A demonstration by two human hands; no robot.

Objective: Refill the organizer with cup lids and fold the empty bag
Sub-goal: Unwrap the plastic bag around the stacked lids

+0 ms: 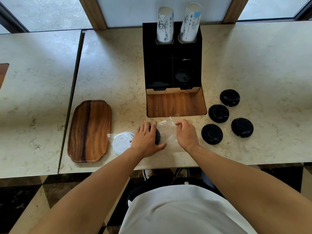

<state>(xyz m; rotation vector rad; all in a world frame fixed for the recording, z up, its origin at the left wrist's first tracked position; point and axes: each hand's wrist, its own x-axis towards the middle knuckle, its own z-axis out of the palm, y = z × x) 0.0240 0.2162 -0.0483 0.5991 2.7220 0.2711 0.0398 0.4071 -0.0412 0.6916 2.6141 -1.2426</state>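
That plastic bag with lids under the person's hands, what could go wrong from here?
The clear bag is thin; the right hand pinching its open end could tear it. The left hand covers a black lid inside, which might slip out. A white lid at the far end may get left behind.

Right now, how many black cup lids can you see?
6: four loose lids right of the hands, one under the left hand, one in the organizer. More may be hidden.
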